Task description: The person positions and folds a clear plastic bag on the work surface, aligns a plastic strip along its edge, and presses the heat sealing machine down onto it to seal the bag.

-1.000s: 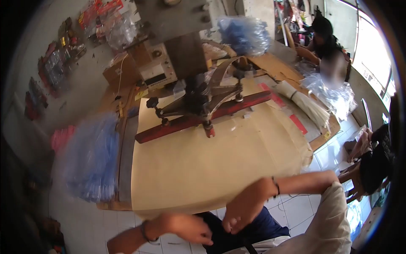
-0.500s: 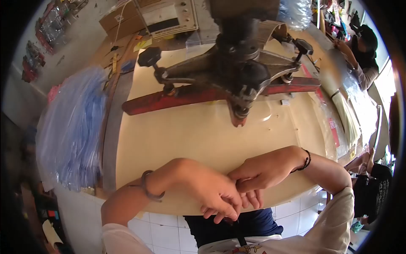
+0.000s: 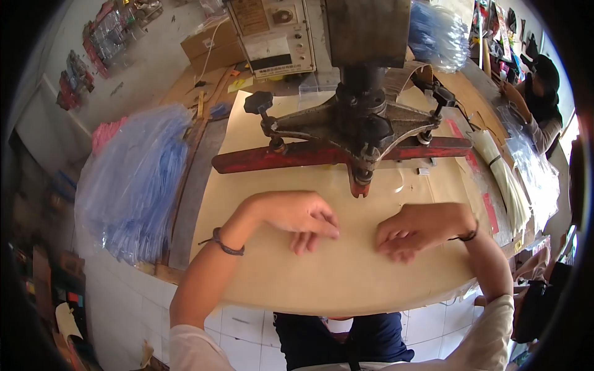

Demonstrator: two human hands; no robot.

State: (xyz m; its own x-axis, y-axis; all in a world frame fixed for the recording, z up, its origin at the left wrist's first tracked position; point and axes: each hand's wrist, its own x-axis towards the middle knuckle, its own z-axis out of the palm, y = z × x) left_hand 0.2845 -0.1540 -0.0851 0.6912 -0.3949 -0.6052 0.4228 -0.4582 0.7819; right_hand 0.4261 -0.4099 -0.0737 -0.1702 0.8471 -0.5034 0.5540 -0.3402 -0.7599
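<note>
My left hand (image 3: 302, 215) hovers over the cream sheet (image 3: 334, 278) on the table, its fingers loosely bent and apart, with nothing visible in them. To its right is my right hand (image 3: 424, 230), slightly blurred, fingers curled loosely downward and no object showing between them. A gap separates the two hands. Just beyond them hangs a dark metal press head (image 3: 365, 117) with black knobs. Fixed under it is a long red bar (image 3: 297, 154) with a short piece pointing towards me. Whether the bar touches the sheet is hard to tell.
A pile of bluish clear plastic sheets (image 3: 139, 185) lies on the left. Behind stands a control box (image 3: 275, 37) beside a cardboard box (image 3: 213, 49). More plastic (image 3: 436, 37) sits at the back. On the right are a pale tied bundle (image 3: 504, 176) and another person (image 3: 541, 99).
My hands, close together at the table's near edge before, have drawn apart and moved forward over the sheet. The view has shifted, showing more of the control box.
</note>
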